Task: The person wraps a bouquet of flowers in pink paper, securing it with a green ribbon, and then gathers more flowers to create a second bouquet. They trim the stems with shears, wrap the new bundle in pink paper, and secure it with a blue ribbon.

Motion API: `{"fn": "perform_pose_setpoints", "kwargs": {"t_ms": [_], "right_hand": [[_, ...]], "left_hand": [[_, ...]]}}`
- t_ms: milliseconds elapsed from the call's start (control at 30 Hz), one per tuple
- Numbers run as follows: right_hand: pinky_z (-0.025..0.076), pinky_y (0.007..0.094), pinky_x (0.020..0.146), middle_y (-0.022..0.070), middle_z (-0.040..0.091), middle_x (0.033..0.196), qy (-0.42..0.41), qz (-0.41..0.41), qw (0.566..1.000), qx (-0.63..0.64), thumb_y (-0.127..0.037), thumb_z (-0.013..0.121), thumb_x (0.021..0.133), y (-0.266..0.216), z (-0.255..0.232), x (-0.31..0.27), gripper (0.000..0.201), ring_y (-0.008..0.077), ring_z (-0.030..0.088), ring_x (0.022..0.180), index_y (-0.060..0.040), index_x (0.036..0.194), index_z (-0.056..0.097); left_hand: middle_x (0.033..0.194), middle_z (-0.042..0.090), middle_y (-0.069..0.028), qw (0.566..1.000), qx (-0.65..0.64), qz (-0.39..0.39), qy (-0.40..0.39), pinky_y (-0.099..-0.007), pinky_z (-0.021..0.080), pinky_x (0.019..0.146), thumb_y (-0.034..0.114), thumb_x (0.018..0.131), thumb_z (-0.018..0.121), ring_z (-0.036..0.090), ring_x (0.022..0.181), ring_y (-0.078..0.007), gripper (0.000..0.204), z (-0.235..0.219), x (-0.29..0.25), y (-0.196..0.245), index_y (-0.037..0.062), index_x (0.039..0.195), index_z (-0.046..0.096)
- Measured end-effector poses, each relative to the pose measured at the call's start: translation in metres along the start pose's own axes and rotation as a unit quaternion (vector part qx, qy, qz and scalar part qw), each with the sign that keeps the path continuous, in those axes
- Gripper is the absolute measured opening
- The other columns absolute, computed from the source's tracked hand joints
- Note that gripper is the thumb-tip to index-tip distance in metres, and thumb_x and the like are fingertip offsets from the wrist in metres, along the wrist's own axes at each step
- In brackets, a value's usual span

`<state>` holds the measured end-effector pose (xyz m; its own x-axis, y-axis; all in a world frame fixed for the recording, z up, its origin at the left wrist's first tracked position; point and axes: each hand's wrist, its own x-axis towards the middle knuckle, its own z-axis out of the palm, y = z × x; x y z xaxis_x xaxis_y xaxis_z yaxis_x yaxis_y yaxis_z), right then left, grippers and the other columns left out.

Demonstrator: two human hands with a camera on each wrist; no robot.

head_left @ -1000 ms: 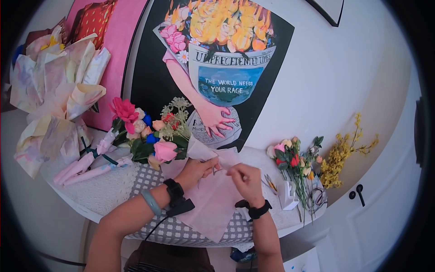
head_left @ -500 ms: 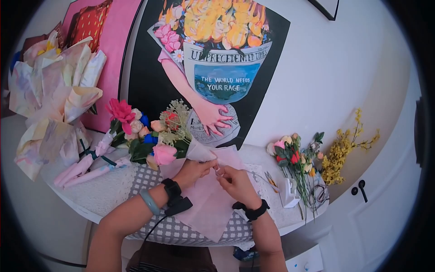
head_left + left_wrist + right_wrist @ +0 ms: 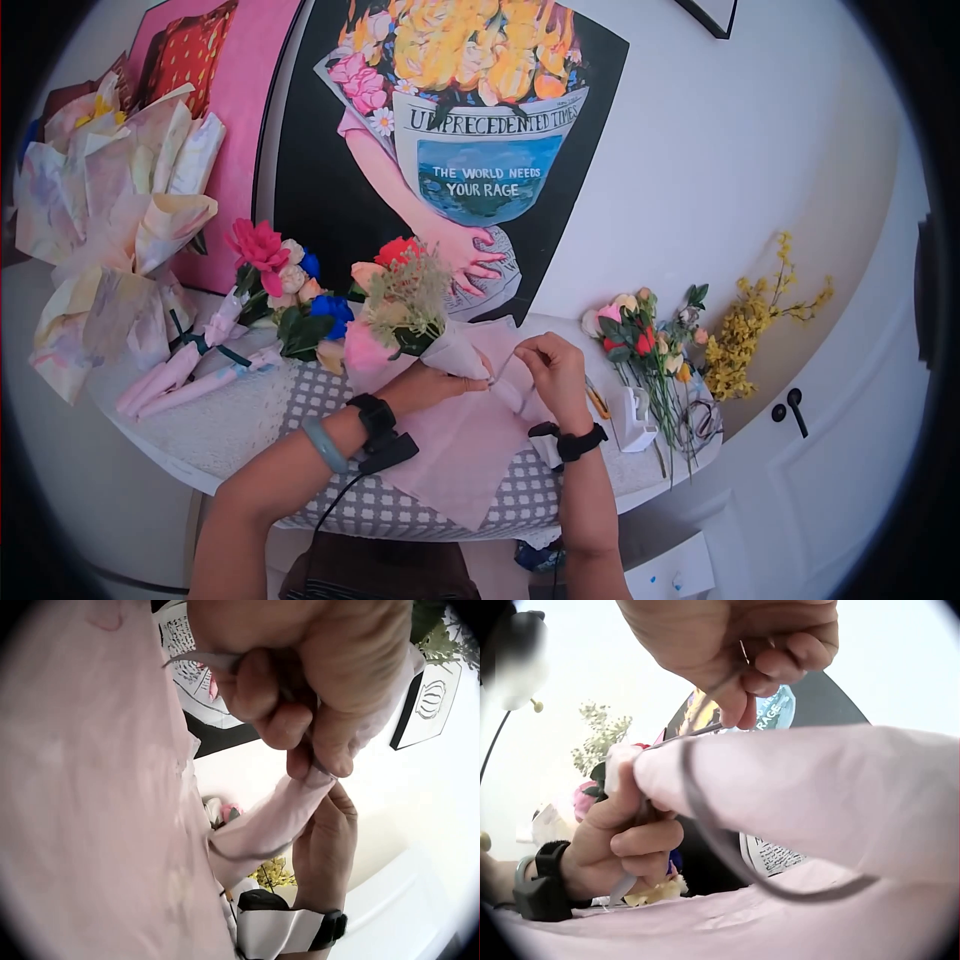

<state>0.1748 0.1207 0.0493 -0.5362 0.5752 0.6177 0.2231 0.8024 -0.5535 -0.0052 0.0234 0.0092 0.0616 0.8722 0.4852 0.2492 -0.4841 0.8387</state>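
Observation:
My left hand (image 3: 440,388) grips a bouquet at the gathered neck of its pale pink wrapping paper (image 3: 450,440). From its top stand pink, peach and red flowers with a pale green sprig (image 3: 412,292). A thin grey ribbon (image 3: 731,862) loops round the pink paper, and one end (image 3: 199,658) sticks out from my left fist. To the right of the neck, my right hand (image 3: 556,372) pinches the ribbon between thumb and fingertips, raised a little above the paper in the right wrist view. The stems inside the wrap are hidden.
Pink-wrapped flowers (image 3: 205,350) lie on the table's left, beside a large paper-wrapped bouquet (image 3: 110,220). Loose roses (image 3: 640,335), a white tape dispenser (image 3: 632,425) and yellow blossom branches (image 3: 745,340) are at the right. A painting (image 3: 300,200) leans against the wall behind.
The bouquet has tilted and its flower heads have shifted right. My right hand came to the neck, then drew away up and right, pulling the ribbon.

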Motion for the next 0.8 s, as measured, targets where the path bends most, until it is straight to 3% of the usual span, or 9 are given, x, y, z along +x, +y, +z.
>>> {"fn": "perform_pose_setpoints", "kwargs": {"t_ms": [33,133,233,333,433,533,633,733,800], "right_hand": [[0.043,0.0264,0.055,0.0072,0.062,0.068,-0.021,0.03,0.999,0.029,-0.003,0.064,0.075,0.01,0.0,0.001,0.006,0.0149,0.055,0.058,-0.0018,0.08,0.067],[0.044,0.0234,0.059,0.0049,0.065,0.072,-0.173,0.11,0.97,0.128,-0.003,0.062,0.077,0.049,0.001,0.003,0.01,0.0086,0.055,0.062,-0.0005,0.084,0.068],[0.044,0.0219,0.063,0.0028,0.066,0.074,-0.291,0.158,0.933,0.139,-0.004,0.061,0.079,0.056,0.001,0.003,0.012,0.0066,0.054,0.065,0.0003,0.087,0.068],[0.046,0.0216,0.066,-0.0001,0.066,0.077,-0.334,0.192,0.918,0.088,-0.004,0.058,0.081,0.04,0.001,0.001,0.015,0.0051,0.054,0.07,0.0008,0.092,0.068],[0.045,0.021,0.064,0.0,0.065,0.076,-0.352,0.175,0.91,0.128,-0.004,0.058,0.081,0.044,0.007,-0.001,0.015,0.0056,0.054,0.07,0.0006,0.091,0.069],[0.044,0.0201,0.062,0.0012,0.065,0.075,-0.317,0.084,0.945,0.022,-0.005,0.058,0.081,0.045,0.006,-0.001,0.017,0.0072,0.055,0.066,-0.0012,0.095,0.068],[0.044,0.0226,0.06,0.0051,0.066,0.077,-0.273,0.201,0.91,0.239,-0.012,0.056,0.083,0.044,-0.019,0.007,0.024,0.0138,0.056,0.061,0.0004,0.102,0.064],[0.045,0.024,0.066,0.0112,0.064,0.103,-0.138,0.149,0.851,0.484,-0.014,0.057,0.084,0.053,-0.035,0.012,0.04,0.015,0.059,0.077,-0.001,0.121,0.051],[0.045,0.0244,0.07,0.0135,0.053,0.119,0.011,0.123,0.808,0.575,-0.017,0.057,0.085,0.033,-0.033,0.013,0.047,0.0145,0.055,0.09,-0.0016,0.128,0.043]], "left_hand": [[0.083,0.059,-0.0009,0.999,0.01,0.042,-0.014,-0.025,0.044,0.07,0.013,0.081,0.065,0.054,0.076,-0.0098,0.014,0.001,0.001,-0.001,0.0063,0.092,0.059],[0.09,0.061,-0.0029,0.998,0.02,0.012,-0.058,-0.0279,0.043,0.081,0.011,0.08,0.065,0.056,0.088,-0.0133,0.015,0.001,0.0,0.009,0.0053,0.093,0.059],[0.093,0.058,-0.002,0.996,0.025,0.081,-0.038,-0.025,0.042,0.079,0.011,0.082,0.063,0.054,0.086,-0.012,0.012,0.003,0.0,0.005,0.0048,0.092,0.059],[0.092,0.059,-0.0024,0.997,-0.019,0.058,-0.054,-0.0263,0.042,0.08,0.01,0.081,0.063,0.054,0.086,-0.013,0.013,0.004,-0.001,0.008,0.0046,0.092,0.059],[0.09,0.06,-0.0027,0.998,-0.001,0.0,-0.058,-0.0267,0.043,0.081,0.01,0.081,0.064,0.055,0.086,-0.0131,0.012,0.001,-0.003,0.02,0.0042,0.091,0.059],[0.086,0.061,-0.0028,0.999,0.03,0.021,-0.026,-0.0265,0.044,0.079,0.009,0.081,0.064,0.056,0.085,-0.012,0.013,0.001,-0.003,0.014,0.0042,0.092,0.059],[0.085,0.06,-0.0033,0.999,0.036,0.028,0.027,-0.0263,0.046,0.075,0.009,0.082,0.063,0.057,0.082,-0.0114,0.014,0.001,-0.002,-0.001,0.0037,0.094,0.059],[0.085,0.06,-0.0047,0.993,-0.087,-0.025,0.075,-0.0272,0.048,0.073,0.008,0.083,0.061,0.059,0.079,-0.0129,0.013,0.001,0.0,-0.011,0.002,0.095,0.058],[0.085,0.06,-0.0055,0.99,-0.101,-0.035,0.095,-0.0269,0.049,0.072,0.009,0.085,0.061,0.059,0.078,-0.0133,0.014,-0.002,0.001,-0.016,0.0012,0.096,0.057]]}}
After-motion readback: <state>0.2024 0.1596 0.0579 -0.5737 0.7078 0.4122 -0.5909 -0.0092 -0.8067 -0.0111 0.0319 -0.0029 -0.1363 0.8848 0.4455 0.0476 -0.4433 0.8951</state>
